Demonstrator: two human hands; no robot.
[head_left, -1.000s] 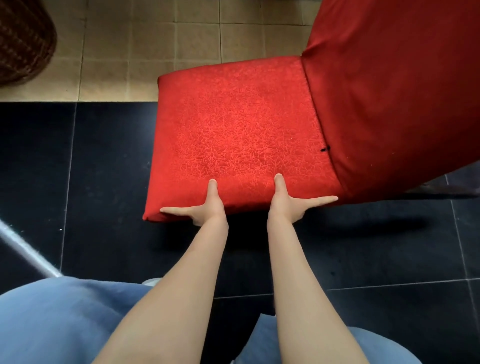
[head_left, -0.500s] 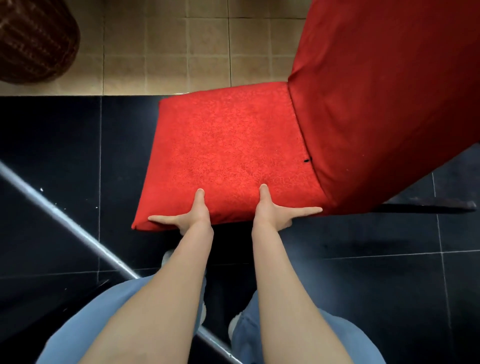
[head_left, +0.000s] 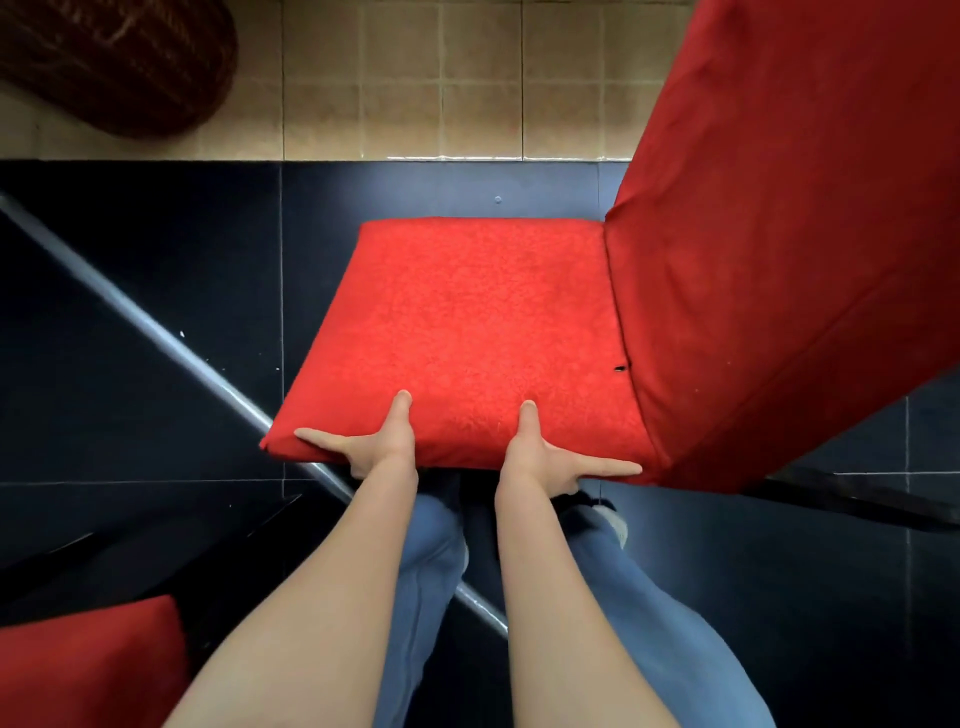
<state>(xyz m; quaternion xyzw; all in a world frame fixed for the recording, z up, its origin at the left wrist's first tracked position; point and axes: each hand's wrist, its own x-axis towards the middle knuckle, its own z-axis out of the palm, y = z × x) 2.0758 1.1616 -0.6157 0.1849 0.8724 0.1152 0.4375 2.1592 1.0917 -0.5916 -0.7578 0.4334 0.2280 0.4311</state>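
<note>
Red upholstered chair seat (head_left: 467, 322): padded, yielding, frame probably heavy. Take hold at its 6 o'clock edge, where the left grip (head_left: 382, 449) and right grip (head_left: 540, 460) clamp it, thumbs on top.

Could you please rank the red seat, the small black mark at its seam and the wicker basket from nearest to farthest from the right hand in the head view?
1. red seat: the right hand holds its front edge.
2. black mark: up and to the right, at the seat's rear seam.
3. wicker basket: far off in the upper left corner.
</note>
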